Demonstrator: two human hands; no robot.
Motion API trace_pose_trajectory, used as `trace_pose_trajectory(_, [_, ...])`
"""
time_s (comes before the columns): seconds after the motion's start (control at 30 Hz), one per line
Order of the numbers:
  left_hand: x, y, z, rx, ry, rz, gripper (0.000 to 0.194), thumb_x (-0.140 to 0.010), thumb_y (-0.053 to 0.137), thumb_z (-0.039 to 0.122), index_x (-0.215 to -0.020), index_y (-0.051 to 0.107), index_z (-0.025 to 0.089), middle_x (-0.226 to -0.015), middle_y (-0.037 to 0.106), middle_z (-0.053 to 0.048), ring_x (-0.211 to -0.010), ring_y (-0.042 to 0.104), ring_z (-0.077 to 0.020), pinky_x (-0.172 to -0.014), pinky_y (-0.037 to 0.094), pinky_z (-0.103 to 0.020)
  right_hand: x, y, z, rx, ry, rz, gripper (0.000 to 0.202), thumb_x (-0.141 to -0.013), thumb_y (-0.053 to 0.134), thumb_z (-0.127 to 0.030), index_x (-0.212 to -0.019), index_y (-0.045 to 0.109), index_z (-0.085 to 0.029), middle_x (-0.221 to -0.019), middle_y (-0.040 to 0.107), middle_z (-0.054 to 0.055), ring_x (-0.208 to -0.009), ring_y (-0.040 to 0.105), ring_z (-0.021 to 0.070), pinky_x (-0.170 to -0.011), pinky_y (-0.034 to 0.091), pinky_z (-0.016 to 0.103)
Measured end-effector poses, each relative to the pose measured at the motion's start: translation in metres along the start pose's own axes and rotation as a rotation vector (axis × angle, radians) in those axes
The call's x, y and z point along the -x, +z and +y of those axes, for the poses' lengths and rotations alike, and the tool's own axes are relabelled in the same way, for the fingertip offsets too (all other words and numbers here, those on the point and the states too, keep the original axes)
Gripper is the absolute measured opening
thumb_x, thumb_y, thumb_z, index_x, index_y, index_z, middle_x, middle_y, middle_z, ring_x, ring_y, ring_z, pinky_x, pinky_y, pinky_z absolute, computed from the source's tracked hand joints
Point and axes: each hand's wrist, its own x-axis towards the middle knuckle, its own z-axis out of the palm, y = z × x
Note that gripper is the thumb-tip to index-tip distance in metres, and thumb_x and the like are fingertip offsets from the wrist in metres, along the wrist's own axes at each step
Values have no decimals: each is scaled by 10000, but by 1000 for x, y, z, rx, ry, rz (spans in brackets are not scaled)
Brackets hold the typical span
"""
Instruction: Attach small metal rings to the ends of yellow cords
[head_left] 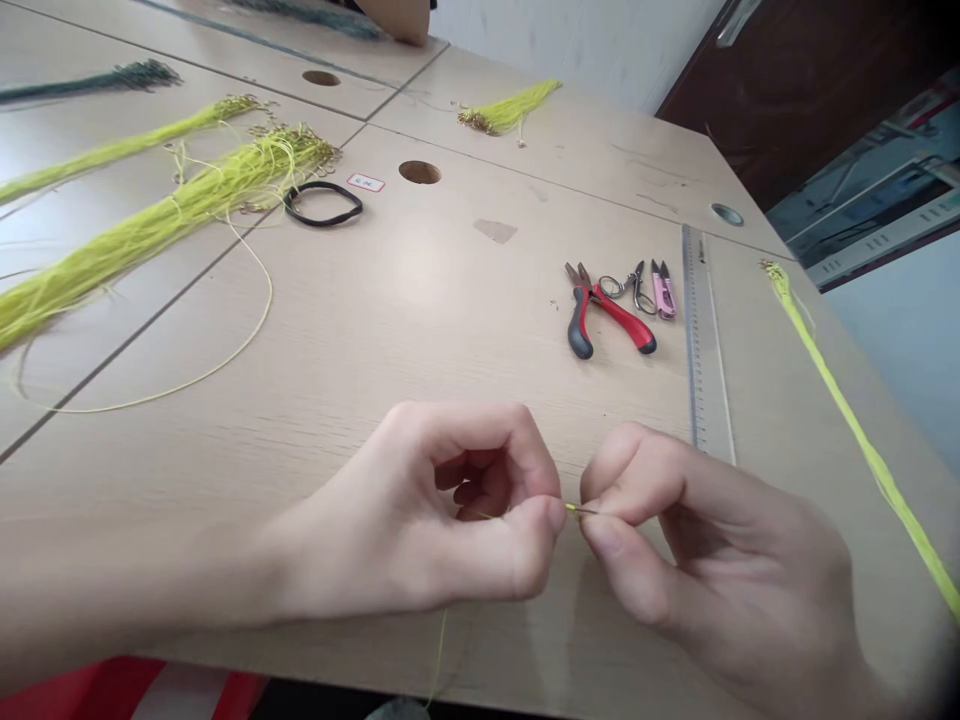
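Near the front edge of the table, my left hand (465, 510) pinches a thin yellow-green cord (571, 507) between thumb and index finger. The cord's tail hangs down below that hand, over the table edge. My right hand (712, 560) faces it from the right, thumb and index fingertip closed on a thin dark piece (589, 511) at the cord's end. A small gap separates the two pinches. Whether the dark piece is a hook or a wire is too small to tell.
Red-handled pliers (615, 315), small scissors (637, 288), pink snips (663, 290) and a clear ruler (705, 340) lie beyond my right hand. Yellow cord bundles (150, 225) lie left, another (862, 430) right, one (514, 108) behind. A black band (324, 220) sits near a table hole (420, 173).
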Motion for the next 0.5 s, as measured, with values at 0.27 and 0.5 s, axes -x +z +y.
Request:
trace_pose_trajectory(0.27, [2, -2, 0, 26, -25, -32, 138, -813, 536, 153, -681, 502, 177, -571, 442, 58, -518, 386, -57, -471, 318, -159, 2, -4, -2, -28, 24, -20, 162, -849, 521, -165, -694, 505, -207, -625, 494, -55, -549, 475, 53, -479, 369, 181])
trace_pose_trajectory(0.5, [0, -5, 1, 158, -67, -79, 212, -881, 493, 286, -711, 490, 161, -616, 423, 39, -557, 347, -79, -503, 285, -207, -1, -3, 7, -125, -25, 9, 180, -869, 526, -135, -991, 566, -262, -808, 579, -20, -645, 557, 74, -522, 450, 178])
